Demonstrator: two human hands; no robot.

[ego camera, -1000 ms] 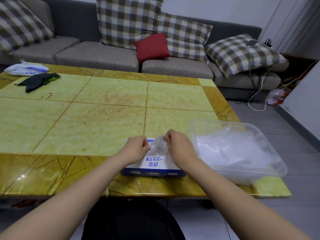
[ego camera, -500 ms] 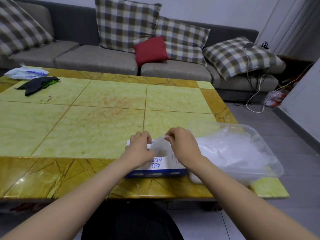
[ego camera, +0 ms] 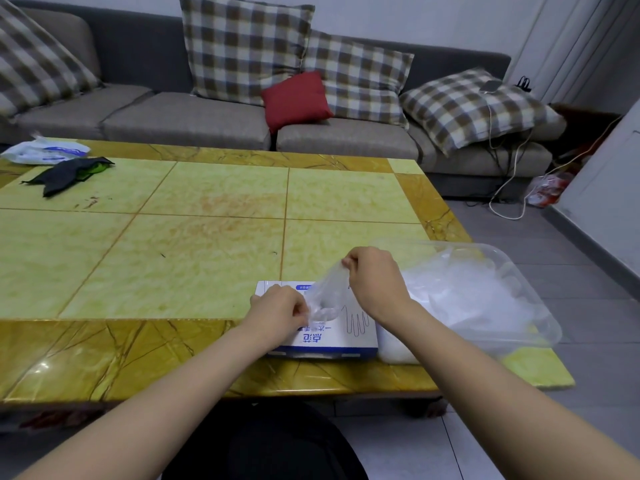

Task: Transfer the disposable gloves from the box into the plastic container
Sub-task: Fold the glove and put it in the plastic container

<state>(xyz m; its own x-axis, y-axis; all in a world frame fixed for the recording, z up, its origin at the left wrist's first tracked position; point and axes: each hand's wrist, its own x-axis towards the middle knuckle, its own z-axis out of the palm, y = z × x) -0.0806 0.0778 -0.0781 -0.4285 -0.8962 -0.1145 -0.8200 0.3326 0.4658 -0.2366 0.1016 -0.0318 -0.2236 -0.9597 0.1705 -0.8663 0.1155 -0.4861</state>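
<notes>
Plastic glove [ego camera: 325, 296]: thin and see-through, stretched between your left hand [ego camera: 277, 317] and your right hand [ego camera: 377, 282] just above the box [ego camera: 332, 337]. Its upper end lies at 1 o'clock from its lower end. It is not yet in the container [ego camera: 540, 306].
Right hand: your fingers are curled and pinch the glove's upper end, raised over the far edge of the box.
Left hand: it rests on the box top toward the 9 o'clock side, thumb and fingers curled and pinching the glove's lower end.
Box: white card with a blue band and a drawn glove outline. It lies flat at the near edge of the table [ego camera: 173, 254], at your 12 o'clock.
Container: clear plastic, right beside the box at its 3 o'clock. Its outer corner reaches past the table's edge.
Pile [ego camera: 467, 299]: crumpled white film gloves fill the container.
Table: yellow-green tiles with an amber marbled border.
Dark cloth [ego camera: 69, 171]: at your 10 o'clock on the far corner, with a white packet [ego camera: 43, 152] just beyond it.
Sofa [ego camera: 180, 123]: grey, beyond the table at 12 o'clock, holding checked cushions [ego camera: 242, 46] and a red cushion [ego camera: 296, 100] between them.
Cables [ego camera: 509, 188]: white, at your 2 o'clock, running from the sofa's end down to the floor.
</notes>
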